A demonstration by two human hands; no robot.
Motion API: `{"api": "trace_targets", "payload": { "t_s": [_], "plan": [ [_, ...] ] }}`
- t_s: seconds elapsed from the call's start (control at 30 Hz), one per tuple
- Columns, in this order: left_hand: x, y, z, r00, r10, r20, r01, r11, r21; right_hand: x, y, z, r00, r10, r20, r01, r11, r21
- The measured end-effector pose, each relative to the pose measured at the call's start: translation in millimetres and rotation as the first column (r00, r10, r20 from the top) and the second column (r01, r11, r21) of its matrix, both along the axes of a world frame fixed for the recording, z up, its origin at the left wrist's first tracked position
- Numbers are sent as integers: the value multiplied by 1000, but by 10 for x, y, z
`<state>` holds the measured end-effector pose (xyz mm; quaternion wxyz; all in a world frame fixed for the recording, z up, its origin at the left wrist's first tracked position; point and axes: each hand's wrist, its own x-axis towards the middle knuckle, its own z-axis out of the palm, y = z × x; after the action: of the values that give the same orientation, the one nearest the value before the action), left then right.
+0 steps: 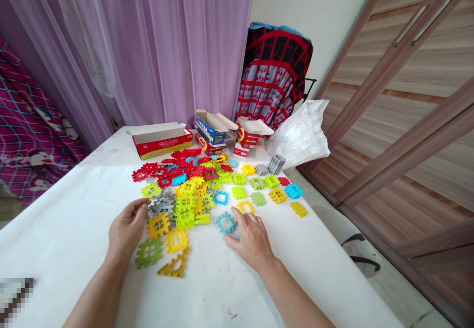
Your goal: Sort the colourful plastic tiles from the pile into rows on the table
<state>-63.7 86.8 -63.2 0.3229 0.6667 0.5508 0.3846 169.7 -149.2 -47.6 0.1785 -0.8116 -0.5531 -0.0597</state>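
A heap of plastic waffle-grid building blocks [185, 185] in red, yellow, green, blue and grey covers the middle of a white tablecloth [74, 239]. My left hand [128, 227] hovers at the heap's near edge, its curled fingers next to a grey block [159, 204] and a yellow block [158, 225], and it holds nothing. My right hand [252, 239] lies spread on the cloth, with the thumb and fingertips at a teal block [225, 223]. Whether it grips that block, I cannot tell. A small yellow block [245, 207] lies just beyond those fingers.
Open cardboard toy boxes [159, 140] stand at the far edge of the table, beside a white plastic bag [299, 133] and a small stack of grey blocks [276, 164]. Purple curtains hang behind. The table's right edge drops to a tiled floor.
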Motion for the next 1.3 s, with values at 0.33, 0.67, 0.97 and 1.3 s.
{"api": "trace_targets", "payload": {
  "t_s": [0.33,0.67,0.97,1.3],
  "plan": [
    [15,-11,47,1000,2,-16,-2,1000,-16,-46,20,-12,999,-45,-14,45,999,-7],
    [21,-14,44,1000,5,-20,-5,1000,-14,-39,19,-34,999,-44,-25,44,999,16],
    [18,2,10,1000,4,-17,-4,1000,9,-32,21,-59,998,-54,-11,54,998,18],
    [7,18,13,999,-5,-43,5,1000,2,-66,24,-51,998,-68,-8,68,998,7]
  ]
}}
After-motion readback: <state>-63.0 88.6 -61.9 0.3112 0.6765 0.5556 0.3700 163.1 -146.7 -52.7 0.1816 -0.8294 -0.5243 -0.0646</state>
